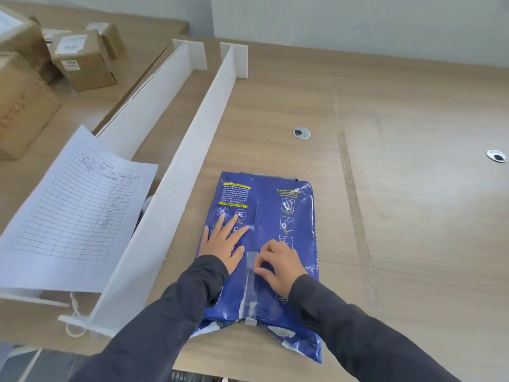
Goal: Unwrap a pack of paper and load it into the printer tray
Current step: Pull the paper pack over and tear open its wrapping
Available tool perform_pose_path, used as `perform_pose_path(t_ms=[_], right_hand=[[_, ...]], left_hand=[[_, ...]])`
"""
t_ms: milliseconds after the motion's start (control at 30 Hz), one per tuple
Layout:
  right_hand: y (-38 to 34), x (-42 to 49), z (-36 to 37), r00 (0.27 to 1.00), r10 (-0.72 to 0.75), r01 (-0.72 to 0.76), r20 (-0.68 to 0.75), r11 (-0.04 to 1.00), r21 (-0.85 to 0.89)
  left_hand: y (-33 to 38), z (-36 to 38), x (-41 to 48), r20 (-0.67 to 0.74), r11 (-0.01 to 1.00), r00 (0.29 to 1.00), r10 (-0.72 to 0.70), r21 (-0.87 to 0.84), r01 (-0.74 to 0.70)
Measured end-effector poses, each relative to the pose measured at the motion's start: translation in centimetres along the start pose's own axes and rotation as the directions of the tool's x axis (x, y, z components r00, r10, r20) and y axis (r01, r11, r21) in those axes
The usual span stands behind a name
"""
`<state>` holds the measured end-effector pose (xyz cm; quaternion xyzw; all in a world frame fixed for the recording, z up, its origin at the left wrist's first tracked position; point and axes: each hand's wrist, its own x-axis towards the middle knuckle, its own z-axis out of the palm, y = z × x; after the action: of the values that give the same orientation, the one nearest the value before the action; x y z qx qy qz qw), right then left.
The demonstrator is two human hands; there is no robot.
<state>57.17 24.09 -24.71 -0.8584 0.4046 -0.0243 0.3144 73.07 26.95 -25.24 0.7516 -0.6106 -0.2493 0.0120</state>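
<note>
Your right hand (278,267): fingers curled, tips pinching at clear tape strip (251,282) running along seam of blue paper pack (278,213). Your left hand (224,239), just left of it: spread flat, palm pressing pack down. Pack lies flat on wooden desk (399,188) under both hands, still wrapped. Left of left hand: white divider (176,172), then printed form sheet (80,210). Far beyond, left: cardboard boxes (80,59).

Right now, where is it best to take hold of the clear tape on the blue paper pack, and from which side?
Probably its far end, beside the right hand, peeling toward the person: the clear tape runs lengthwise along the seam of the paper pack, while the left hand presses the wrapper flat.
</note>
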Motion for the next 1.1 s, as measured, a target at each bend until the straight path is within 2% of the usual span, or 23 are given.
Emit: perform_pose_path(t_ms=[133, 300, 567, 933, 1000, 1100], right_hand=[[0.7, -1.6, 0.5, 0.991, -0.114, 0.120, -0.075, 0.989, 0.090], [1.3, -3.2, 1.9, 0.958, -0.267, 0.274, -0.103, 0.960, 0.054], [2.1, -5.1, 2.3, 0.938, -0.331, 0.334, -0.099, 0.943, 0.012], [1.7, -9.0, 5.5, 0.838, -0.502, 0.510, -0.215, 0.860, -0.020], [1.6, -10.1, 6.1, 0.821, -0.540, 0.545, -0.187, 0.838, -0.028], [0.9, -11.3, 6.4, 0.838, -0.532, 0.538, -0.118, 0.843, 0.017]], left_hand=[[0.2, 0.3, -0.7, 0.033, 0.999, 0.999, -0.010, 0.039, 0.008], [0.3, 1.3, -2.3, 0.080, 0.993, 0.997, -0.008, 0.115, -0.001], [1.3, 1.5, -4.6, 0.122, 0.994, 0.992, -0.016, 0.113, 0.002], [1.7, 3.1, -6.6, 0.093, 0.997, 0.995, -0.039, 0.075, 0.032], [1.7, 3.3, -6.9, 0.106, 0.996, 0.994, -0.023, 0.083, 0.014], [1.4, 3.1, -7.3, 0.130, 0.995, 0.991, 0.013, 0.099, -0.026]])
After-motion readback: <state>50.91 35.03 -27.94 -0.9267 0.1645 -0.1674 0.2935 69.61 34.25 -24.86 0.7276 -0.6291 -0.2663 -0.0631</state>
